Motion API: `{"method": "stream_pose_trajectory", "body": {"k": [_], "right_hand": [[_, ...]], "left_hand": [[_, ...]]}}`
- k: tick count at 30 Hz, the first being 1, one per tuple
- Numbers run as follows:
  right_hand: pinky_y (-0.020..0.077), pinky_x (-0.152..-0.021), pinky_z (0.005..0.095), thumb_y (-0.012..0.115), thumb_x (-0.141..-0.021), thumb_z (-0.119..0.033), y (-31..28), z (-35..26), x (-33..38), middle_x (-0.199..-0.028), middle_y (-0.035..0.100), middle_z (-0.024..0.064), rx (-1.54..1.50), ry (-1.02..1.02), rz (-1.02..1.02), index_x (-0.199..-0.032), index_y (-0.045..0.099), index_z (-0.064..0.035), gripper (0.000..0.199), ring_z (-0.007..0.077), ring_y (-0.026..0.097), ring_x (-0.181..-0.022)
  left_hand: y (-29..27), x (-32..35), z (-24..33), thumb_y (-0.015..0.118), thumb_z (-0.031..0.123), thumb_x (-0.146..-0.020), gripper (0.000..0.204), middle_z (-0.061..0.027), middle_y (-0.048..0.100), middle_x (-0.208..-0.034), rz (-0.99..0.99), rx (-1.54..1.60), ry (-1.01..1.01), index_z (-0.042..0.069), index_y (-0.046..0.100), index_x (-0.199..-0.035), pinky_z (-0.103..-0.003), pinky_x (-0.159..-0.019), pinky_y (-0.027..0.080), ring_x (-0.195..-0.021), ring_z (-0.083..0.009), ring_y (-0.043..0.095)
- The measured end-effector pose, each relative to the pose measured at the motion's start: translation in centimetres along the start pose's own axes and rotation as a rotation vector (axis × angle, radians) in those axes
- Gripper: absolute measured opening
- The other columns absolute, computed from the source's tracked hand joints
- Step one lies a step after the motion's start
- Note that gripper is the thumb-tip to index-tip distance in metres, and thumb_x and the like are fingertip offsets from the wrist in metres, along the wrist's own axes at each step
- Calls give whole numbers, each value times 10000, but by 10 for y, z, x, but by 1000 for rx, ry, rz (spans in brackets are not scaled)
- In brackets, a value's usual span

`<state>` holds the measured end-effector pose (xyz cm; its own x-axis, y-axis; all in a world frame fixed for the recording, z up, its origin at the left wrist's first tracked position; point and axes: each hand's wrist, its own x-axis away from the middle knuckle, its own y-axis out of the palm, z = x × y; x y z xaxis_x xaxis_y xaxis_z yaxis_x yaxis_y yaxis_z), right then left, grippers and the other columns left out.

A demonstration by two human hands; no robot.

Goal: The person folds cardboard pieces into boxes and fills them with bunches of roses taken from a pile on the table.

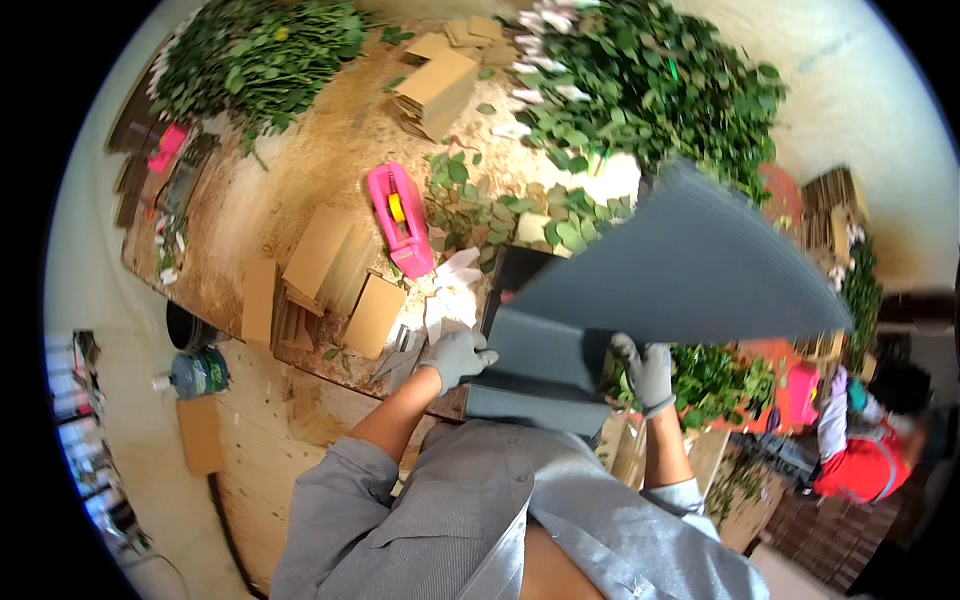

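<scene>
A large dark grey corrugated sheet (690, 265) stands bent in front of me, its upper part fanning out to the right. A lower part folds toward my waist at the table's front edge. My left hand (460, 358), in a grey glove, is closed at the sheet's left edge, with its fingertips curled. On the right side, my gloved right hand (645, 372) grips the sheet's edge, thumb up; some of its fingers are hidden. White paper strips (445, 300) lie on the table just beyond my left hand.
A pink tape dispenser (402, 220) stands beyond stacked cardboard pieces (325, 260). Leafy stems (270, 65) lie at the far left, and more leafy bundles (660, 90) at the far right. Loose leaves (480, 205) litter the wooden table (250, 195). A person in red (860, 465) is at the right.
</scene>
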<state>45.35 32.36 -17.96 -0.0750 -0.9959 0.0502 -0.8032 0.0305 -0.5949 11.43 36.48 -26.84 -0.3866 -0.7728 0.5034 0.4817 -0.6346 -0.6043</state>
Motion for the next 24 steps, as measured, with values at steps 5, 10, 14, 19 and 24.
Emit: {"method": "stream_pose_trajectory", "body": {"k": [5, 10, 14, 19, 24], "right_hand": [[518, -757, 447, 685, -961, -234, 9, -5, -11, -917, 718, 200, 207, -199, 57, -1059, 711, -20, 236, 392, 669, -814], [525, -704, 503, 628, -979, -396, 17, 1, -28, -861, 708, 232, 446, -13, 13, -996, 717, -38, 369, 433, 676, -791], [540, -743, 526, 496, -1000, -534, 14, -31, -32, -900, 716, 240, 697, 204, -172, -945, 745, -42, 554, 431, 688, -838], [536, -870, 489, 583, -972, -442, 31, -93, -10, -1065, 720, 216, 608, -94, -285, -1079, 714, -61, 416, 380, 678, -1032], [538, -892, 466, 623, -939, -303, 89, -120, -27, -1181, 626, 144, 892, -277, -420, -1143, 665, -66, 316, 318, 620, -1127]], "left_hand": [[9, 11, 0, 734, 423, -842, 385, -224, 716, -1002, 70, 131, -73, 61, 753, -975, -466, -855, 536, -966, -404, 685], [-3, 18, 17, 734, 422, -835, 396, -213, 723, -1061, 81, 148, -101, 74, 759, -1022, -450, -892, 535, -999, -391, 687], [17, 12, -3, 735, 423, -824, 405, -210, 725, -1058, 168, 151, -76, 69, 760, -1020, -442, -891, 536, -991, -383, 689], [6, 9, 1, 740, 422, -809, 410, -226, 725, -986, 123, 129, -21, 43, 761, -963, -447, -854, 541, -949, -387, 696], [14, -1, -7, 738, 398, -818, 406, -241, 696, -824, 168, 133, 58, -4, 736, -877, -447, -749, 528, -793, -373, 695]]}}
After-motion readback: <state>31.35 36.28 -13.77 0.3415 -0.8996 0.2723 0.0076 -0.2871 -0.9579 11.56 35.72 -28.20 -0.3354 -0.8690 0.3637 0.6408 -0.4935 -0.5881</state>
